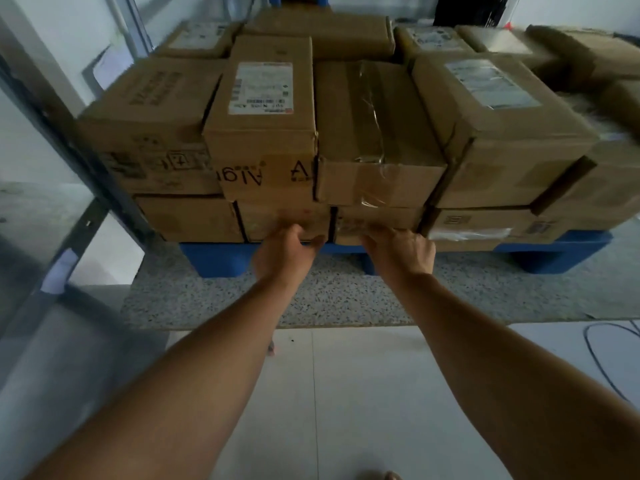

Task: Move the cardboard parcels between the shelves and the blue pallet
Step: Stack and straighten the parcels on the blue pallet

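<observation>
Cardboard parcels are stacked two layers high on the blue pallet (221, 258). My left hand (285, 252) reaches to the front face of a low bottom-layer parcel (277, 216), thumb spread to the right, fingers against the cardboard. My right hand (403, 249) touches the front of the neighbouring bottom parcel (384, 216), which carries clear tape. Neither hand visibly wraps round a parcel. Directly above sit a labelled parcel (266, 109) and a tape-wrapped parcel (374, 126). The image is motion-blurred.
A metal shelf upright (52, 133) slants down the left side, close to the pallet's left corner. The pallet stands on speckled flooring (311, 296); white tiles lie nearer me. A dark cable (602, 362) loops on the floor at the right. More parcels fill the pallet's back.
</observation>
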